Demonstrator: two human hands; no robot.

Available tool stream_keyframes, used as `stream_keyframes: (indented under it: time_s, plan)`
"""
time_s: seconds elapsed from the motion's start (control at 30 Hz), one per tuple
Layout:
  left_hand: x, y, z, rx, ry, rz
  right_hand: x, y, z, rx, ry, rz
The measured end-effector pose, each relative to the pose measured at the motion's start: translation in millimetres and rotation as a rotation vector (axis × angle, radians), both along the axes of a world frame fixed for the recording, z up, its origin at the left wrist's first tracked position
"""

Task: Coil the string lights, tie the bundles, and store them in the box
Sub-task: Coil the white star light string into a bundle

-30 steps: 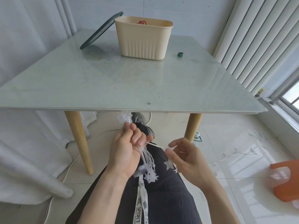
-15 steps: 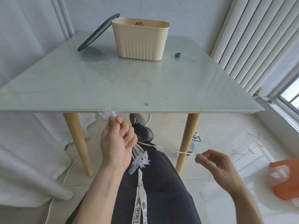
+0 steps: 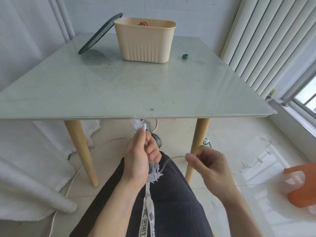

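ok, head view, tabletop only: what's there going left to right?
Dark green lid leaning on the box, then the beige box, then a small green roll, all on the glass table.

Cream box (image 3: 145, 43) with vertical ribbing on its lower wall, something red-orange (image 3: 143, 23) peeking over the rim. Dark green lid (image 3: 100, 34) leaning on its side. Pale grey-green table (image 3: 119, 86), glossy, on light wooden legs (image 3: 82, 151). Small dark green ring (image 3: 185, 56) further right. Translucent white string lights (image 3: 154, 173), star-shaped tips. White drawstring (image 3: 147, 214) printed in black lettering and chevrons. Charcoal trousers (image 3: 171, 202). Orange stool (image 3: 302, 187) at the edge.
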State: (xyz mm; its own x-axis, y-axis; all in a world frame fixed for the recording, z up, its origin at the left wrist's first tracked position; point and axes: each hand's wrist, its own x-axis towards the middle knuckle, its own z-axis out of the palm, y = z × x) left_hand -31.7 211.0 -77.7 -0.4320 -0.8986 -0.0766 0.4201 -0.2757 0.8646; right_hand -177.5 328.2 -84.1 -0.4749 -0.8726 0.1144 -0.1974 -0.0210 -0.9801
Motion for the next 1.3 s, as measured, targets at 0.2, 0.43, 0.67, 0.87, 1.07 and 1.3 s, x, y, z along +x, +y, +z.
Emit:
stream_keyframes:
  time_s: [0.2,0.43,0.67,0.87,1.07,1.3]
  plan:
    - [-3.5,8.4,-1.9,-0.189,-0.153,-0.062,26.5,-23.9,9.5,0.007,-0.039,0.110]
    - [1.5,12.5,2.1,-0.178,-0.351,-0.035,28.7,-22.3,25.7,-0.009,-0.268,0.497]
    - [4.7,12.1,6.4,-0.116,-0.280,-0.063,28.0,-21.9,15.1,-0.086,-0.049,0.350]
    - [1.6,15.0,8.9,-0.195,-0.248,-0.140,28.6,-28.6,9.7,-0.116,-0.102,0.126]
    - [-5.1,17.8,1.8,-0.261,-0.353,-0.071,44.9,-35.5,11.2,-0.113,-0.268,-0.121]
    - [-4.2,18.2,-1.5,-0.391,-0.474,-0.047,55.9,-42.2,7.4,-0.105,-0.313,-0.314]
